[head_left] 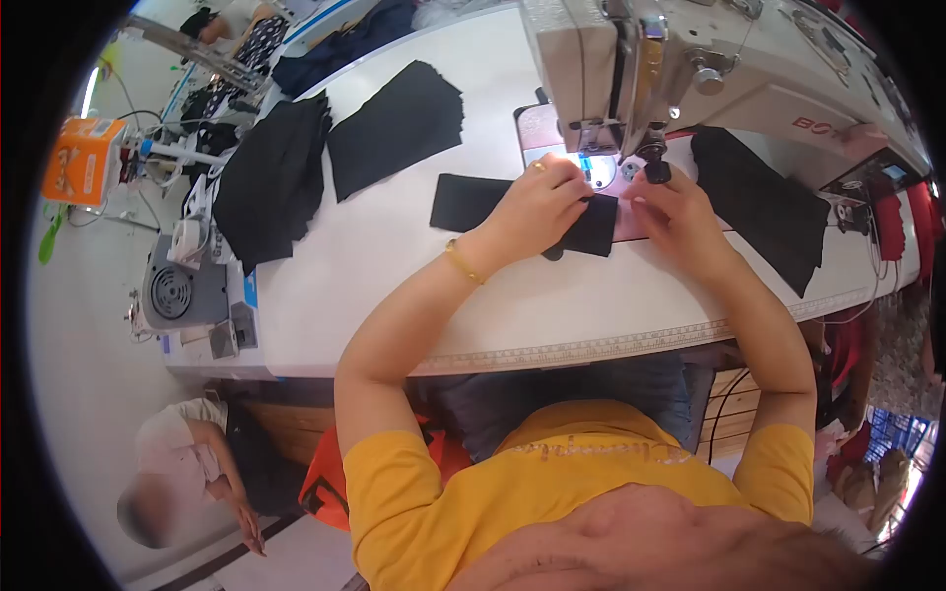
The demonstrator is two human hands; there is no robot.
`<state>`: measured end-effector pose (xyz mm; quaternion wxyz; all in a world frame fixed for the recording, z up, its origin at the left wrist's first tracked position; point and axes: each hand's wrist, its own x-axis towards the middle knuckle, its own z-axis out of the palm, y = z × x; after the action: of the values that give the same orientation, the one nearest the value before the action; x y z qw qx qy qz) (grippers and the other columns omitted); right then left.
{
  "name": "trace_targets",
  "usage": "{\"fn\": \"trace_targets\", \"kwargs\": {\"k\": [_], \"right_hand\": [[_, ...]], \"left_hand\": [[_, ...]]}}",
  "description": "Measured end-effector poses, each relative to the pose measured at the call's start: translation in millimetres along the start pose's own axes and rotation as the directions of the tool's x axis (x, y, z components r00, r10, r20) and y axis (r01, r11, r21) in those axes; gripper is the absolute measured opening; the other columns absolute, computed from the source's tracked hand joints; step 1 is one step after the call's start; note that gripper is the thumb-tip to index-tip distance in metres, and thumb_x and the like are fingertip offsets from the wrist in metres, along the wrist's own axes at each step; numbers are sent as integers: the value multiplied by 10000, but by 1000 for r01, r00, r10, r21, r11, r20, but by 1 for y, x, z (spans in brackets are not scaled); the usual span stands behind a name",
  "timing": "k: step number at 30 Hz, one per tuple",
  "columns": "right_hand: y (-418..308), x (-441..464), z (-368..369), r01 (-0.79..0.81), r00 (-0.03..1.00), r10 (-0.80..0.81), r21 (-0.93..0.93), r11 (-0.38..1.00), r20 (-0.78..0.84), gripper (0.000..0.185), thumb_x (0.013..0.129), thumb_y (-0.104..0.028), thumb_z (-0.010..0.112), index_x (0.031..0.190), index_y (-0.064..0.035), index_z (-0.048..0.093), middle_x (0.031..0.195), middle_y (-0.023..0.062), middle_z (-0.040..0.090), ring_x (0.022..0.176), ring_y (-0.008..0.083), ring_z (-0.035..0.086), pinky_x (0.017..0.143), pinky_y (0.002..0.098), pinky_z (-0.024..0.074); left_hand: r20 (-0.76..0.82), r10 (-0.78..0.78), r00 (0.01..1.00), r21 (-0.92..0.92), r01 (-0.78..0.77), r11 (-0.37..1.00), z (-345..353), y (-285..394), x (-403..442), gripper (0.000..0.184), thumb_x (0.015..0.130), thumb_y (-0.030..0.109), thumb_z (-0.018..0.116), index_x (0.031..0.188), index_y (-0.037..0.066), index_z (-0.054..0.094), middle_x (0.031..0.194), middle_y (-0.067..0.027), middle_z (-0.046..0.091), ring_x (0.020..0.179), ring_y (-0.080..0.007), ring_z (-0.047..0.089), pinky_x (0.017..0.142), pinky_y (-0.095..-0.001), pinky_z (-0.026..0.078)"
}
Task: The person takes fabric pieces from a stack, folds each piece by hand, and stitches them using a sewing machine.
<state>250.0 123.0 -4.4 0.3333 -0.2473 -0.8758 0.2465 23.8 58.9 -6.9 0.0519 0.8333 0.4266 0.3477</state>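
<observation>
A narrow black fabric piece [463, 204] lies on the white table just in front of the lit needle area [596, 172] of a sewing machine [581, 59]. My left hand [537, 212] rests over this piece, its fingers curled together at the edge closest to the needle. Just right of the needle, my right hand [685, 222] has thumb and fingertips drawn together beside the fabric's right end. Whatever is between those fingertips is too small to make out. The needle tip itself is partly hidden by glare and my fingers.
Stacks of black fabric [271, 177] and more cut pieces [394, 128] lie to the left. Another black piece [764, 207] lies right, under the machine arm. A ruler strip [581, 347] runs along the front edge. Another person [187, 443] sits at lower left.
</observation>
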Motion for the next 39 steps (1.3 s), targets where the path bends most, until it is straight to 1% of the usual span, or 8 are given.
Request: {"fn": "trace_targets", "kwargs": {"k": [1,4,11,13,18,21,25,39], "right_hand": [[3,-1,-1,88,996,-87,-73,993,17,251,754,55,686,987,-38,673,952,104,613,791,250,630,675,323,505],[-4,2,-3,128,990,-120,-119,985,80,270,713,84,670,958,-31,668,983,106,624,818,281,636,691,347,513],[-11,5,1,217,975,-211,-85,972,73,310,688,55,681,984,-34,658,1055,105,628,930,307,621,732,386,525],[-13,4,3,313,936,-297,-62,948,190,338,677,20,711,1006,-28,652,1079,93,629,973,307,612,745,396,533],[-10,5,6,323,930,-303,-70,944,211,339,685,7,723,1015,-30,657,1096,81,632,994,310,609,758,386,544],[-10,7,5,310,935,-290,-74,948,205,330,705,7,721,1026,-38,659,1097,73,638,1008,307,610,759,373,552],[-9,5,5,228,960,-213,-69,971,182,335,740,20,704,1060,-61,650,1120,50,644,1028,291,622,756,362,565],[-8,7,7,275,950,-245,-145,951,196,325,763,-25,704,1076,-94,649,1177,28,629,1048,272,621,757,346,566]], "left_hand": [[-39,-30,999,8,30,1000,1,-5,-3,175,764,-6,668,917,51,604,941,-84,554,934,-294,558,834,-379,475],[-91,-82,993,49,86,995,4,-12,-5,195,754,-16,668,909,65,582,938,-75,534,932,-288,539,840,-376,463],[-125,-75,989,183,98,978,2,-11,-3,228,748,-19,670,928,63,557,933,-73,548,928,-279,542,820,-380,459],[-125,-90,988,188,113,976,3,-11,-3,217,749,-12,671,921,60,561,935,-74,553,921,-277,544,828,-378,459],[-123,-54,991,178,76,981,-5,-7,-2,175,748,14,680,896,43,591,959,-82,568,914,-273,557,833,-365,478],[-61,-3,998,33,5,999,-10,-5,-7,167,747,-2,685,900,18,621,1011,-88,599,953,-293,598,794,-359,511],[-13,-40,999,38,40,998,-12,-3,-7,171,741,25,707,886,6,619,1026,-91,596,973,-289,603,809,-361,518],[-33,-25,999,79,28,997,-9,-4,-5,185,756,40,697,901,18,584,1029,-88,583,985,-288,599,849,-370,510]]}}
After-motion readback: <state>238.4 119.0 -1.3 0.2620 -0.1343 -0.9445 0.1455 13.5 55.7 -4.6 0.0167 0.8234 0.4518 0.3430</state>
